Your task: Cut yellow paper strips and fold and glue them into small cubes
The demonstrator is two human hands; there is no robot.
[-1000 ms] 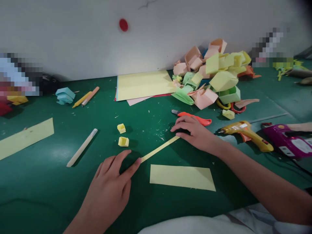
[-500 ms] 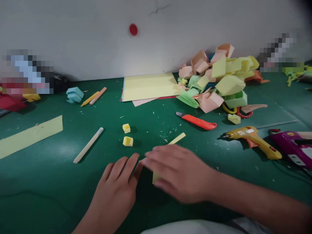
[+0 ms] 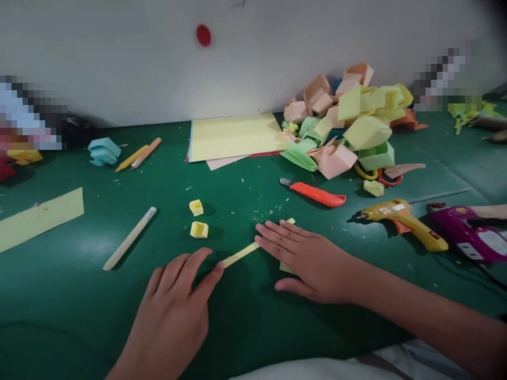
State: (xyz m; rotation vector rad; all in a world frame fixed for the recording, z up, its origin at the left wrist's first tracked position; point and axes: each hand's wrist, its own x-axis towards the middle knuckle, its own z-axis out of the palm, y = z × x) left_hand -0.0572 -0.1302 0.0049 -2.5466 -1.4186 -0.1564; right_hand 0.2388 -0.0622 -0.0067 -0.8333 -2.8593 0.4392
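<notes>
A narrow yellow paper strip (image 3: 241, 255) runs slantwise across the green table in front of me. My left hand (image 3: 176, 295) holds its near left end at the thumb tip, with the other fingers curled beside it. Flat over the strip's right part lies my right hand (image 3: 303, 256), fingers stretched out. The strip's far tip shows past those fingers. A corner of another yellow paper piece (image 3: 288, 268) peeks from under the right palm. Two tiny yellow paper boxes (image 3: 196, 207) sit just beyond my left hand.
An orange-red utility knife (image 3: 317, 194) and a yellow glue gun (image 3: 404, 216) lie right, near a purple device (image 3: 463, 232). Behind them is a heap of folded paper (image 3: 332, 158). Yellow sheets (image 3: 233, 138) lie by the wall. A pale stick (image 3: 130, 237) and green paper (image 3: 43, 219) lie left.
My right hand has slid right along the strip, away from my left hand, uncovering its middle. My left hand has shifted slightly left. The whole view has turned a little.
</notes>
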